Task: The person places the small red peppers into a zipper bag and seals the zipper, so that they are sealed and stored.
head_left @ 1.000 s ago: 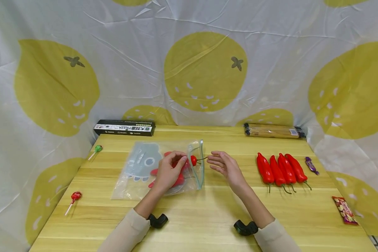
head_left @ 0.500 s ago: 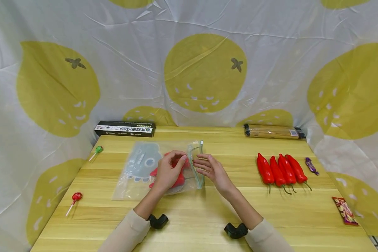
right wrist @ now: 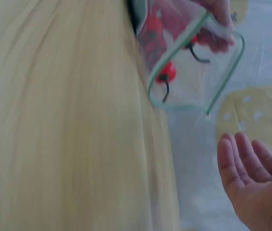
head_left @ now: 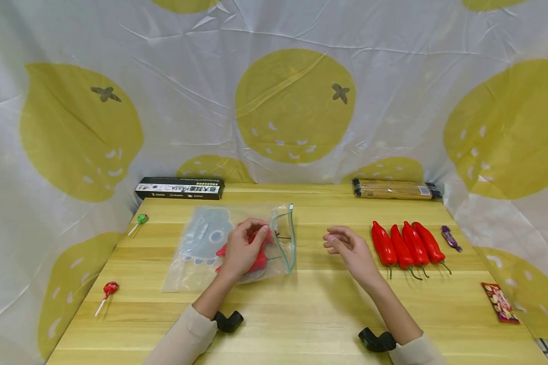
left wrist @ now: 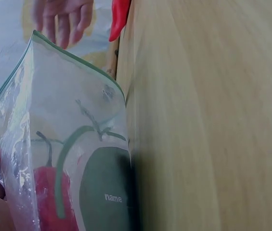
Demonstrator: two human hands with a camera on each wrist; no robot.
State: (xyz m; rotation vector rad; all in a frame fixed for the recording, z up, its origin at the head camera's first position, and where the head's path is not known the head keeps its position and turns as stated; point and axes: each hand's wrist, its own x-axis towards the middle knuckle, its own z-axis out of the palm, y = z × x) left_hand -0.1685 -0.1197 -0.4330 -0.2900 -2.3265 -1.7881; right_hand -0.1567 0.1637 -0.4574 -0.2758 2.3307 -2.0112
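A clear zip bag point(head_left: 175, 279) with a grey-blue cartoon print lies on the table, its green-edged mouth standing open to the right. Red peppers point(head_left: 259, 262) are inside, their stems toward the mouth; two stems show in the right wrist view. My left hand point(head_left: 243, 251) pinches the bag's upper layer near the mouth and holds it raised. To the right of the mouth is my right hand point(head_left: 353, 253), fingers relaxed and holding nothing. Beyond it, several red peppers point(head_left: 404, 246) lie side by side, stems toward me.
A black pasta box point(head_left: 180, 188) stands at the back left, a pack of long noodles point(head_left: 392, 189) at the back right. Two lollipops, one green point(head_left: 142, 219) and one red point(head_left: 111, 288), lie on the left. A purple candy point(head_left: 451, 238) and a red snack packet point(head_left: 500, 303) are on the right.
My right hand went left into the bag's mouth, then drew back right. The pepper end poking from the mouth now sits deeper inside. My left hand kept its grip.
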